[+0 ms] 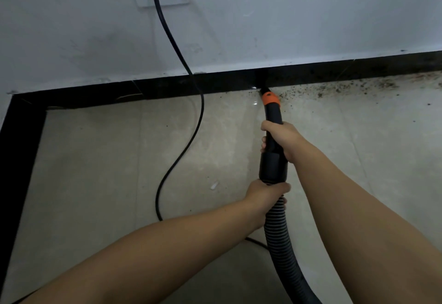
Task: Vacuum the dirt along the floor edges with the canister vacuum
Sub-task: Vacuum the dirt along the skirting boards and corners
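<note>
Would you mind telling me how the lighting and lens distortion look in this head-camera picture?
Head view: dim, flat light; small glare on the floor tile beside the nozzle; wide-angle bending bows the black baseboard; forearms loom large at the bottom; the dirt stays reasonably sharp.

Blk wand [273,136] w/ orange collar [270,99]; blk ribbed hose [277,229]; blk skirting [167,86]; beige tiles [107,160]; white wall [263,16].

text: none legible | labels: none | brands: none | numbers: 0 readable
</note>
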`<control>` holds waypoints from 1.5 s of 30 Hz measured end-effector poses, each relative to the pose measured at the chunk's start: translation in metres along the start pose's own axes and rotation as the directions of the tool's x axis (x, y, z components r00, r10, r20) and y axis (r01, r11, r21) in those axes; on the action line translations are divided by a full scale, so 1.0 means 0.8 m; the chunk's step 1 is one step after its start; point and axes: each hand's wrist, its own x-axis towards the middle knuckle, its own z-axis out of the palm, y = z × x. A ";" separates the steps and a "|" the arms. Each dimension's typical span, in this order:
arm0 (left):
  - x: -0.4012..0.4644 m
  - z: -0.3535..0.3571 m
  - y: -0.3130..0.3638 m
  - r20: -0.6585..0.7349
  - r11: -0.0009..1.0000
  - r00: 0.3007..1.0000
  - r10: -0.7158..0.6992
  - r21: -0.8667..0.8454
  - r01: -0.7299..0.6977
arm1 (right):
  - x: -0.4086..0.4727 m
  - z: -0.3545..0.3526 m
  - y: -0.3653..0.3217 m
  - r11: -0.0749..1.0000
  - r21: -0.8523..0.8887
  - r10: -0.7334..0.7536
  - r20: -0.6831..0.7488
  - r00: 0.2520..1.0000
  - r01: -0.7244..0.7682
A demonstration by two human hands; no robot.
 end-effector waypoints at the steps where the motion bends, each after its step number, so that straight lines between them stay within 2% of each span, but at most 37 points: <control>1: 0.000 -0.004 0.001 -0.011 1.000 1.000 0.005 -0.011 -0.005 | 0.000 0.006 -0.002 1.000 -0.008 0.001 0.017 1.000 -0.001; 14: -0.006 -0.064 -0.017 -0.135 0.989 0.991 -0.015 -0.146 -0.005 | -0.013 0.093 0.009 0.995 -0.094 0.001 0.190 0.982 0.017; 24: -0.014 -0.022 -0.023 -0.084 0.994 0.995 -0.048 -0.107 0.039 | -0.024 0.048 0.005 0.989 -0.145 0.024 0.185 0.982 0.003; 28: -0.024 -0.019 -0.034 -0.112 0.987 0.991 -0.075 -0.152 0.058 | -0.036 0.056 0.013 0.980 -0.199 0.053 0.267 0.962 0.001; 31: -0.029 -0.036 -0.035 -0.155 0.991 0.984 -0.084 -0.117 0.066 | -0.042 0.074 0.018 0.980 -0.198 0.061 0.301 0.952 0.000; 36: -0.028 -0.040 -0.027 -0.074 0.993 0.991 -0.115 0.020 0.116 | -0.043 0.055 0.022 0.996 -0.094 0.017 0.171 0.985 -0.001; 45: -0.023 0.053 -0.039 0.101 0.953 0.969 -0.225 0.232 0.197 | -0.054 -0.073 0.034 0.997 -0.002 0.078 -0.011 0.997 -0.078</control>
